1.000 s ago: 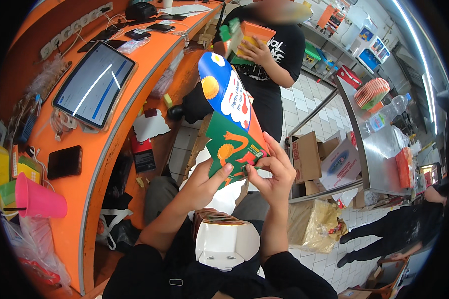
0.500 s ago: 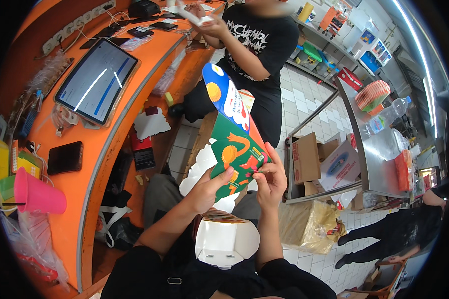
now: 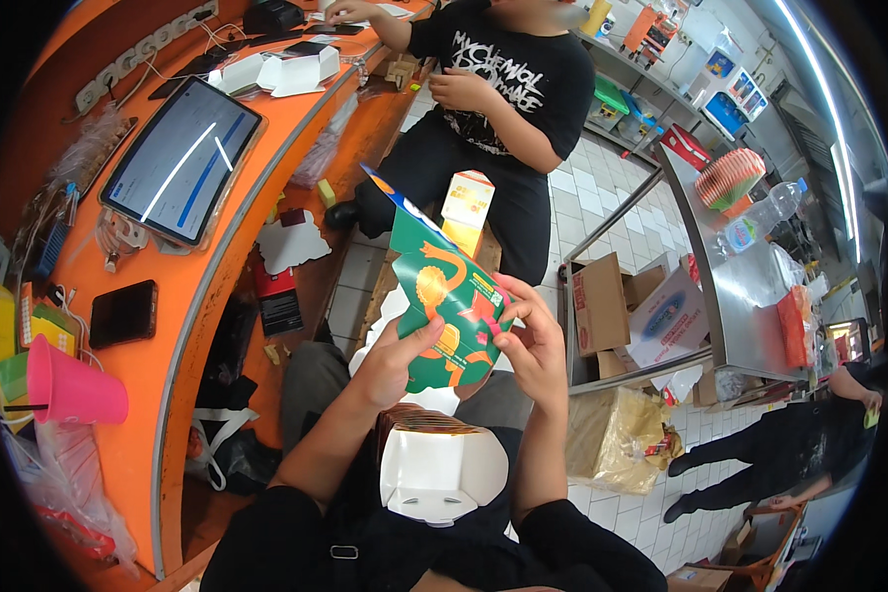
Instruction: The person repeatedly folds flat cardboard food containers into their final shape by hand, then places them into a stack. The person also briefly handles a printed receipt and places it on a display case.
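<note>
I hold a flat green carton blank (image 3: 441,296) with orange and pink print, tilted, in front of me. My left hand (image 3: 395,360) grips its lower left edge, thumb on the printed face. My right hand (image 3: 536,345) pinches its lower right edge. Below my hands, on my lap, sits a stack of white folded cartons (image 3: 434,472) with its open top toward me.
A curved orange counter (image 3: 192,296) runs along my left, with a tablet (image 3: 181,163), a black phone (image 3: 121,313) and a pink cup (image 3: 69,387). A person in a black shirt (image 3: 493,89) sits ahead. Cardboard boxes (image 3: 602,306) stand under a steel table (image 3: 735,286) at right.
The carton blank has come down and closer to me, and both hands have shifted along its lower edges. The person ahead has turned toward the counter.
</note>
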A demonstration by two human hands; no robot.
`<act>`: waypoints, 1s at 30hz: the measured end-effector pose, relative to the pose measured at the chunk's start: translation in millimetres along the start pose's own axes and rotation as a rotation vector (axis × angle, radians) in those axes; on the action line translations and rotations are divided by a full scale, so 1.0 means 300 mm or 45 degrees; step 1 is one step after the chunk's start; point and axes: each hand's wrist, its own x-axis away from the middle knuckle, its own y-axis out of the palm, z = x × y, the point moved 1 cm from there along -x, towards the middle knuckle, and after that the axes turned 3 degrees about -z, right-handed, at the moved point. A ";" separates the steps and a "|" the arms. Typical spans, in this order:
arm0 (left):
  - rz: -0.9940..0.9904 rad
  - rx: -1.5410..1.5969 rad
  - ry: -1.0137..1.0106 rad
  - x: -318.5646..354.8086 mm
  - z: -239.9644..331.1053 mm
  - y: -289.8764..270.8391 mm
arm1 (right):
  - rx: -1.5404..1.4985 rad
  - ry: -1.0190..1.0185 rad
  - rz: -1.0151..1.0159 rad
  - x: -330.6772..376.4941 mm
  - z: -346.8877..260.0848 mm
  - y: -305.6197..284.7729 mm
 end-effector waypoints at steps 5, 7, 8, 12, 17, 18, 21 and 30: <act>-0.029 -0.248 -0.020 0.009 0.023 0.007 | 0.029 0.034 -0.064 0.009 -0.016 -0.020; -0.017 -0.268 -0.029 0.007 0.017 0.008 | -0.030 0.066 0.010 0.013 -0.014 -0.006; -0.003 -0.275 -0.036 0.006 0.013 0.005 | 0.013 0.034 0.049 0.016 -0.015 0.000; 0.007 -0.194 -0.075 0.001 0.000 -0.015 | 0.069 0.009 0.149 0.025 -0.014 0.025; 0.006 -0.053 -0.069 -0.008 -0.012 -0.028 | 0.055 0.032 0.154 0.029 0.019 0.033; 0.002 -0.036 -0.073 -0.007 -0.016 -0.028 | 0.030 0.010 0.124 0.028 0.030 0.035; -0.045 0.114 -0.046 -0.003 -0.034 -0.023 | -0.351 -0.005 0.152 0.023 0.058 0.042; -0.302 0.642 0.023 0.004 -0.042 -0.023 | -0.603 0.037 -0.021 0.045 0.032 0.047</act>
